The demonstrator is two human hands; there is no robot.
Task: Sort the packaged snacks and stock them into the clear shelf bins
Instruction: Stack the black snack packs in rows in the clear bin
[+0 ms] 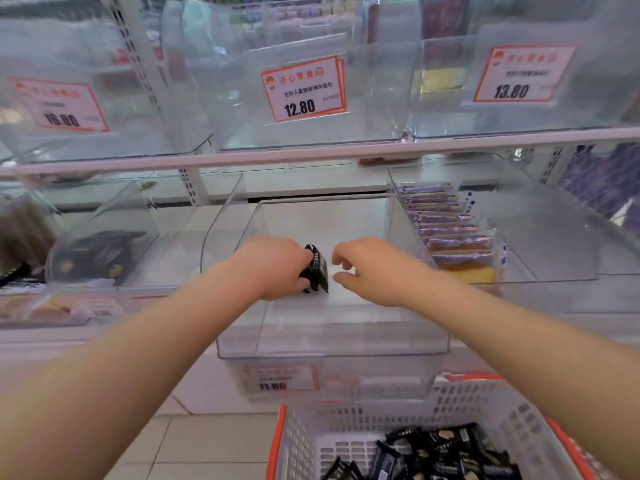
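Landmark: the clear plastic middle bin on the lower shelf. Left of it stands another clear bin with dark packets inside, blurred. Inside the middle bin, the left hand curls its fingers round a small black snack packet, held upright just above the bin's floor. Just right of the packet, not touching it, the right hand hangs with its fingers loosely bent and holding nothing. Right of the middle bin, a third clear bin holds a row of purple-and-yellow wrapped cakes standing on edge. Above the middle bin, on the upper shelf, a white and orange price tag reads 12.80. Below the middle bin and to its right, a white and orange plastic basket holds a heap of black snack packets.
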